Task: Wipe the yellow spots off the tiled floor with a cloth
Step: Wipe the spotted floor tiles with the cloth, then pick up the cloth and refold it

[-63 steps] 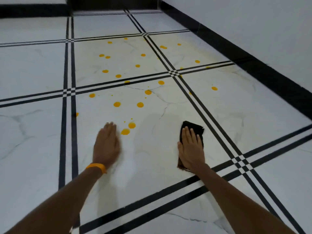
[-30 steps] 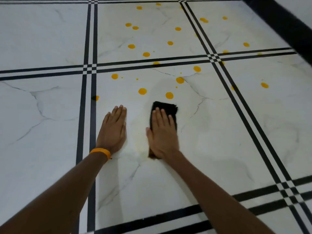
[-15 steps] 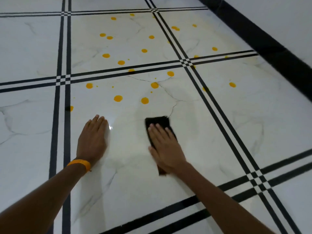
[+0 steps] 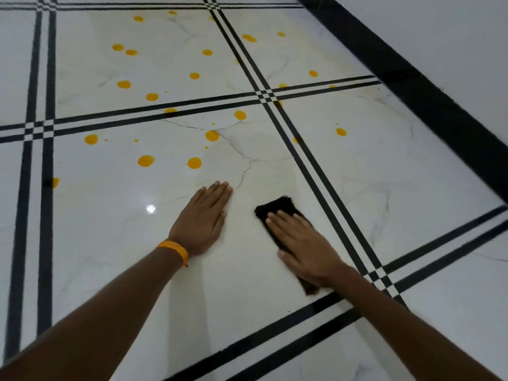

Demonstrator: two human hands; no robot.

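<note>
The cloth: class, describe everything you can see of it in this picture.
The cloth is dark with a brownish near end and looks like soft, fuzzy fabric. It lies flat on the white tile as a long strip, angled away to the left. The right hand presses on it with straight fingers, covering its middle; both ends show.

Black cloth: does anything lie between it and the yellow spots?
Partly. The left hand has its fingertips on the line from the black cloth to the nearest yellow spot; only bare tile lies toward the spot farther ahead.
</note>
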